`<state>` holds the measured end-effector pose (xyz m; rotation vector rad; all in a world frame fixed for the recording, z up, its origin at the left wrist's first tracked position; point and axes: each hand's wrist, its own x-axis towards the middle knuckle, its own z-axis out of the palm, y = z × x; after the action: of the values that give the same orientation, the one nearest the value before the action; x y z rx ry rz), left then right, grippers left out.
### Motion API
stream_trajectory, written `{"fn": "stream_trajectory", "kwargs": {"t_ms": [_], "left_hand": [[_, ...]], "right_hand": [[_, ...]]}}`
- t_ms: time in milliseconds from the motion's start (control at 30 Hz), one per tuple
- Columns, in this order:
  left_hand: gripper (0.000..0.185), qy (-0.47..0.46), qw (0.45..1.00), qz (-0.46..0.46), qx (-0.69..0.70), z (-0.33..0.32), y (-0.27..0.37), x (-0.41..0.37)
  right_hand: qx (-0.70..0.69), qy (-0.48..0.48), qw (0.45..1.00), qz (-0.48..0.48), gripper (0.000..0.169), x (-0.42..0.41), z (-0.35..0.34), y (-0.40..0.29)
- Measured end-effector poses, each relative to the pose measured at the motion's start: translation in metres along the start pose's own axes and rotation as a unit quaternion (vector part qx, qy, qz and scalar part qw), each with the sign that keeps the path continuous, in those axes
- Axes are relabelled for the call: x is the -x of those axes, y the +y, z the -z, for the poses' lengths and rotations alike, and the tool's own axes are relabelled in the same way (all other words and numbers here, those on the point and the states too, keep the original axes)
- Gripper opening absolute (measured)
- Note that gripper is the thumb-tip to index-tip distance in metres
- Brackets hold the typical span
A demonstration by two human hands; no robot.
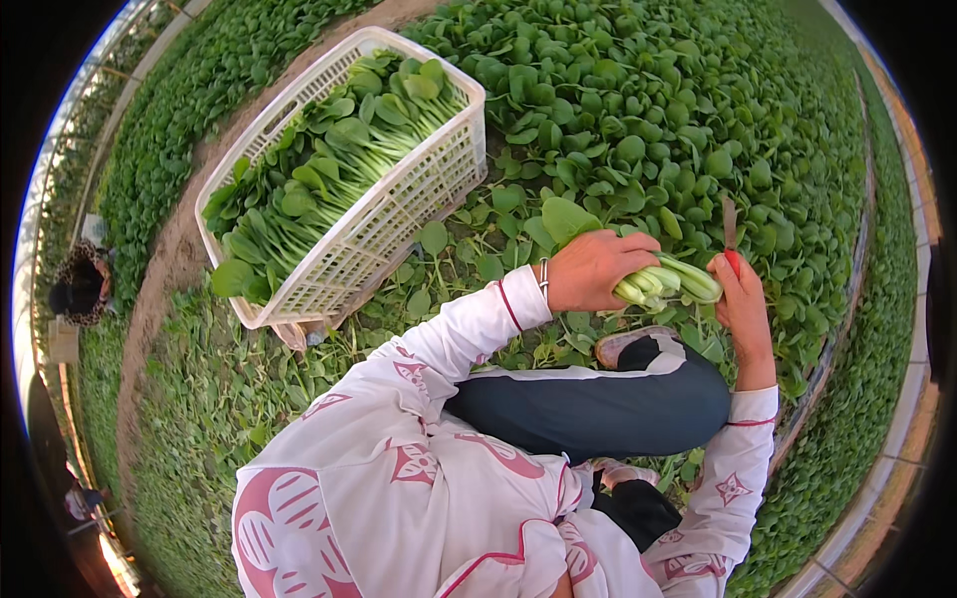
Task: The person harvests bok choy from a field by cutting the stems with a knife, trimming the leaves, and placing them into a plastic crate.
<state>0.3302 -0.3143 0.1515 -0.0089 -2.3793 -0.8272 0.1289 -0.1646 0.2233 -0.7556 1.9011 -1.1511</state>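
My left hand (594,270) is closed around a bunch of leafy greens (647,285), likely bok choy. Their pale cut stalks point right, and broad leaves show behind my knuckles. In my right hand (742,299) is a small knife (730,228) with a red handle, its blade pointing up and away from the bunch. The fingers of that hand also touch the base of another green plant (691,279), which spans the gap between both hands. Part of the knife handle is hidden in my grip.
A white plastic crate (377,196), filled with greens (336,164) laid in rows, stands ahead to the left. Dense uncut plants (635,112) grow ahead and to the right. Loose leaves (217,381) litter the ground at left. Another person (81,284) is at the far left edge.
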Motion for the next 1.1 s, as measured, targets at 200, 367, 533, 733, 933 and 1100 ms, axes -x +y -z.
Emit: {"fn": "stream_trajectory", "kwargs": {"t_ms": [200,367,533,733,933,1100], "left_hand": [[0.05,0.05,0.998,0.023,-0.018,0.032,-0.001,0.036],[0.047,0.087,0.993,0.078,-0.028,0.049,-0.003,0.059],[0.045,0.115,0.98,0.164,0.005,0.064,-0.004,0.067],[0.043,0.281,0.725,0.318,0.543,0.104,-0.023,0.1],[0.047,0.224,0.66,0.33,0.637,0.1,-0.013,0.081],[0.044,0.223,0.657,0.345,0.632,0.111,-0.01,0.078]], "right_hand": [[0.185,-0.073,0.974,0.11,0.017,-0.024,-0.039,-0.026],[0.478,0.048,0.827,0.292,0.013,-0.043,-0.082,-0.037],[0.674,0.094,0.687,0.256,0.011,-0.071,-0.074,-0.019],[0.144,-0.002,0.972,0.186,0.039,-0.082,-0.116,-0.057],[-0.083,-0.118,0.984,0.108,0.04,-0.059,-0.16,-0.081],[-0.08,-0.044,0.989,0.115,0.037,-0.077,-0.149,-0.083]]}}
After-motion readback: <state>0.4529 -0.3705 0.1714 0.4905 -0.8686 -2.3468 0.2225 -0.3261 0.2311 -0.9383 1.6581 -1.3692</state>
